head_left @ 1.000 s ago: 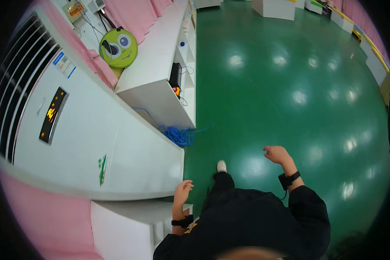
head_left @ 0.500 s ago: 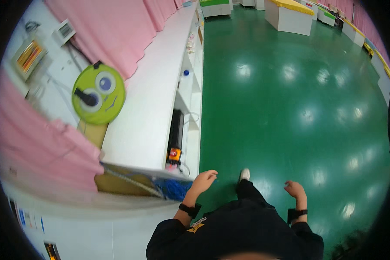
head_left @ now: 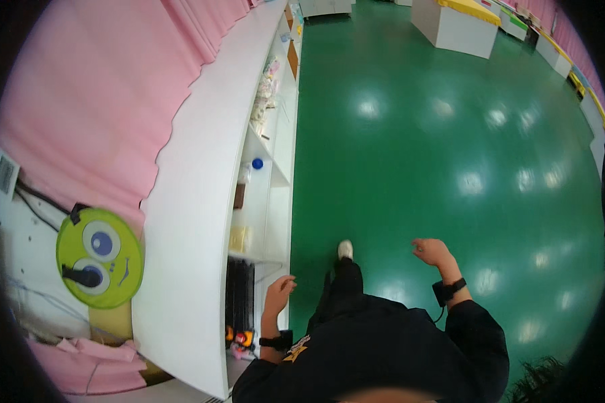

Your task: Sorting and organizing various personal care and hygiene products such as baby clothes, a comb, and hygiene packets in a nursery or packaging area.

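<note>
The left hand was near the white shelf unit at left, whose near compartment held a black object; the right hand hung over the green floor; both were well apart, loosely curled, unclenched.

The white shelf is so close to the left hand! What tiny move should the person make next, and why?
Perhaps ease the left hand a little rightward, away from the white shelf. In this view it overlaps the shelf's open side, though I can't tell whether they touch. The hand looks empty, and green floor shows just to its right.
</note>
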The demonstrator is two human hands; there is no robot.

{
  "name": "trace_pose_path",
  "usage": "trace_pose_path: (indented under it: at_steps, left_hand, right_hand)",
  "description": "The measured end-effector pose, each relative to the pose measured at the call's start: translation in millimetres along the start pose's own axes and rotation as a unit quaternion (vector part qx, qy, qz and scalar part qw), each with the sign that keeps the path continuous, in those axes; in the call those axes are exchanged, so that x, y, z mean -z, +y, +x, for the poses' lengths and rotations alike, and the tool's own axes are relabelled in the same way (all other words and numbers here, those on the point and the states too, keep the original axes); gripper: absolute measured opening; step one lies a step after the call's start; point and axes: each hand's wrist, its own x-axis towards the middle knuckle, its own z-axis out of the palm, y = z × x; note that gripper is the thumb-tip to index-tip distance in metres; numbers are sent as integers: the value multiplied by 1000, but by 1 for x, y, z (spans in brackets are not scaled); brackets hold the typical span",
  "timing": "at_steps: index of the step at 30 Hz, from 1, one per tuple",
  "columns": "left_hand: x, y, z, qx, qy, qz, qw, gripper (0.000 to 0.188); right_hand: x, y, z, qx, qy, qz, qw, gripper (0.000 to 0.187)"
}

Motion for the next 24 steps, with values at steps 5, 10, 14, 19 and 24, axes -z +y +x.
trace_pose_path:
  at_steps: [5, 10, 14, 19, 24]
  left_hand:
    - [23, 29, 157, 47, 80, 72, 993, 22]
    - [-4, 129, 373, -30, 51, 98, 993, 23]
    - [-64, 239, 534, -98, -92, 150, 979, 24]
    - [-113, 294, 708, -76, -108, 166, 977, 23]
    - [-120, 330, 837, -1, -50, 113, 992, 25]
  right_hand:
    - [56, 19, 180, 26, -18, 0, 999, 31]
    - [133, 76, 270, -55, 5, 63, 996, 32]
    - [172, 152, 318, -213, 47, 52, 974, 32]
    - [228, 230, 443, -294, 28, 23, 955, 29]
    - [347, 249, 671, -124, 105, -44, 986, 25]
